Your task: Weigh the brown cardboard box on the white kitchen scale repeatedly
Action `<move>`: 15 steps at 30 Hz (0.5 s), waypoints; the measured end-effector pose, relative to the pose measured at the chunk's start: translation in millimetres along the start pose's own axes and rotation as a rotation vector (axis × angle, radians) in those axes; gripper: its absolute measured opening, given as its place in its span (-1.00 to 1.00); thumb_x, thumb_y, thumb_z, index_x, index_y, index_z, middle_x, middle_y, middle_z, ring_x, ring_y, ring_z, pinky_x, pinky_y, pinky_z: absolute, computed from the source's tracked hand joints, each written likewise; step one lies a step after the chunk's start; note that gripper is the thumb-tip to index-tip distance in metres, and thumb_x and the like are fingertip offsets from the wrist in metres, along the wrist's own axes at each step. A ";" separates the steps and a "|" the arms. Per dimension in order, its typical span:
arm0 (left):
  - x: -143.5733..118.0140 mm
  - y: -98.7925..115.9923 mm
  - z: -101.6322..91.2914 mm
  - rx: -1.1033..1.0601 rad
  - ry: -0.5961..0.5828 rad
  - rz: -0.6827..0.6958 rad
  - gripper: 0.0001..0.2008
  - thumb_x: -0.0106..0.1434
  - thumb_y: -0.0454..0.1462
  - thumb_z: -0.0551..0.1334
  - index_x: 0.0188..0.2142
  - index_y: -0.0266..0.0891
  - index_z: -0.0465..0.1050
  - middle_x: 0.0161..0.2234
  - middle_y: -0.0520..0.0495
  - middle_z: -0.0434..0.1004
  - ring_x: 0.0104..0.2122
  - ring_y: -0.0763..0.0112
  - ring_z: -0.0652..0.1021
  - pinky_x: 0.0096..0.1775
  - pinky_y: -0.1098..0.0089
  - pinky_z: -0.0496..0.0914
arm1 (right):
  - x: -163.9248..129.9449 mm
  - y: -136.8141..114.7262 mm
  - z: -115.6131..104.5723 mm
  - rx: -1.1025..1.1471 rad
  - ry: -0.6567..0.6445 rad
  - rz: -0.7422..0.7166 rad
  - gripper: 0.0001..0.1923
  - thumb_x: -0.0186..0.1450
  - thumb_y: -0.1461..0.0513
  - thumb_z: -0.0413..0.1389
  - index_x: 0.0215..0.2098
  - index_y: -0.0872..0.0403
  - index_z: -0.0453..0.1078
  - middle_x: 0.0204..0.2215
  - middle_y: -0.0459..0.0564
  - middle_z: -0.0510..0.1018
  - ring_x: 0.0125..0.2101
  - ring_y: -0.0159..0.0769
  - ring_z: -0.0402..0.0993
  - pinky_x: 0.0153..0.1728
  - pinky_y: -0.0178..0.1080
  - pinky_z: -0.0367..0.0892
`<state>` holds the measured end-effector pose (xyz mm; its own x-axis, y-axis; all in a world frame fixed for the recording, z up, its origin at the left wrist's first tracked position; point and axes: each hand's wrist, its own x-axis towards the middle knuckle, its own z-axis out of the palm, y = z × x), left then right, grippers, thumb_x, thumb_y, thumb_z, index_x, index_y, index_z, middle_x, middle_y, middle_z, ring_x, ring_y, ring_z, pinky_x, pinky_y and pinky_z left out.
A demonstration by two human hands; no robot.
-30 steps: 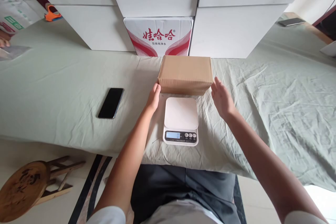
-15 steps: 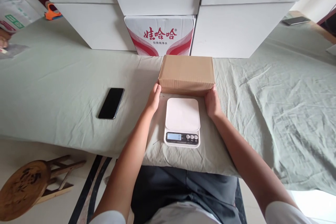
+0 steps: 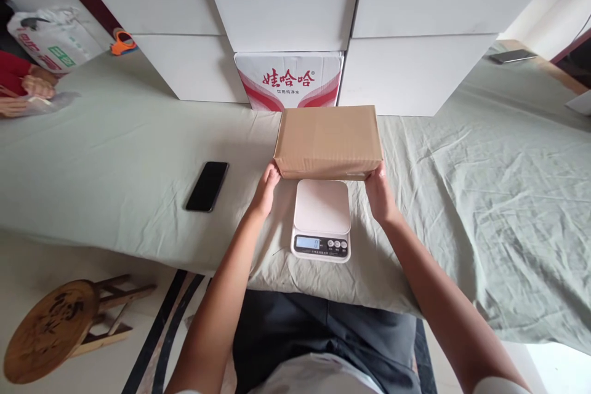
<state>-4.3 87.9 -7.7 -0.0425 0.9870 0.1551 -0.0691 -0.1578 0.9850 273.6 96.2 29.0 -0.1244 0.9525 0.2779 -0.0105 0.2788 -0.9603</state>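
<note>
Box (image 3: 329, 138) (plain brown cardboard) held between left hand (image 3: 266, 189) and right hand (image 3: 381, 196).

arms (image 3: 233, 283) bare, stretched forward, converging; left fingers (image 3: 272, 175) gripping, turned inward; right fingers (image 3: 379, 178) likewise gripping

The scale (image 3: 322, 206) sits by the table's (image 3: 115, 184) near edge, just this side of the box (image 3: 329, 133), with the left hand (image 3: 265, 192) at the box's left end and the right hand (image 3: 381, 197) at its right. A carton (image 3: 289, 78) stands behind the box. Left of the scale lies a phone (image 3: 207, 186); far left, a bag (image 3: 58, 43). The stool (image 3: 53, 329) stands near left, beside the table.
</note>
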 end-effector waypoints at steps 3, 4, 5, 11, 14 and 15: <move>-23.7 26.5 -0.7 0.024 -0.020 0.062 -0.21 0.31 0.35 0.04 0.33 -0.01 0.35 0.42 -0.17 0.32 0.48 -0.04 0.20 0.43 0.00 0.15 | -18.1 -18.7 -0.4 0.046 0.002 -0.042 -0.22 0.40 -0.30 -0.15 0.50 -0.29 -0.01 0.50 -0.26 0.18 0.58 -0.18 -0.27 0.57 0.05 -0.11; -32.7 33.9 -0.5 0.040 -0.025 0.070 -0.21 0.33 0.35 0.02 0.34 -0.01 0.33 0.43 -0.17 0.31 0.48 -0.05 0.19 0.43 -0.01 0.14 | -25.6 -23.8 -0.6 0.058 0.002 -0.041 -0.23 0.41 -0.28 -0.14 0.50 -0.29 -0.01 0.50 -0.27 0.19 0.58 -0.18 -0.29 0.57 0.07 -0.13; -42.0 40.0 -0.2 0.054 -0.034 0.071 -0.20 0.35 0.34 0.00 0.36 -0.02 0.31 0.44 -0.18 0.28 0.49 -0.05 0.17 0.44 -0.03 0.11 | -33.6 -27.9 -0.5 0.073 0.004 -0.036 -0.25 0.42 -0.26 -0.13 0.50 -0.29 -0.01 0.50 -0.28 0.19 0.58 -0.19 -0.31 0.58 0.08 -0.15; -93.7 45.7 1.4 0.068 -0.029 -0.005 -0.23 0.42 0.29 -0.09 0.38 -0.05 0.32 0.45 -0.15 0.27 0.49 -0.06 0.16 0.48 -0.07 -0.02 | -79.3 -33.5 3.1 0.182 0.037 0.038 -0.29 0.44 -0.20 -0.07 0.49 -0.29 0.03 0.47 -0.28 0.26 0.58 -0.15 -0.27 0.57 0.15 -0.15; -108.2 39.4 1.6 0.063 -0.011 -0.039 -0.22 0.40 0.29 -0.08 0.37 -0.05 0.34 0.44 -0.15 0.28 0.50 -0.10 0.13 0.49 -0.09 -0.04 | -95.1 -29.2 3.5 0.158 0.072 0.063 -0.27 0.44 -0.23 -0.08 0.49 -0.28 0.03 0.47 -0.24 0.26 0.57 -0.10 -0.21 0.56 0.17 -0.13; -111.4 37.3 1.7 0.059 -0.003 -0.048 -0.21 0.40 0.30 -0.07 0.37 -0.06 0.35 0.44 -0.16 0.29 0.50 -0.11 0.12 0.49 -0.10 -0.04 | -99.1 -27.5 3.1 0.138 0.075 0.073 -0.26 0.43 -0.24 -0.08 0.50 -0.28 0.02 0.47 -0.23 0.27 0.57 -0.09 -0.18 0.56 0.17 -0.12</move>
<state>-0.5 -27.8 11.9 -0.0370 0.9935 0.1077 -0.0120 -0.1082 0.9941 283.2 -6.2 27.8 -0.0557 0.9774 0.2037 -0.1412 0.1943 -0.9707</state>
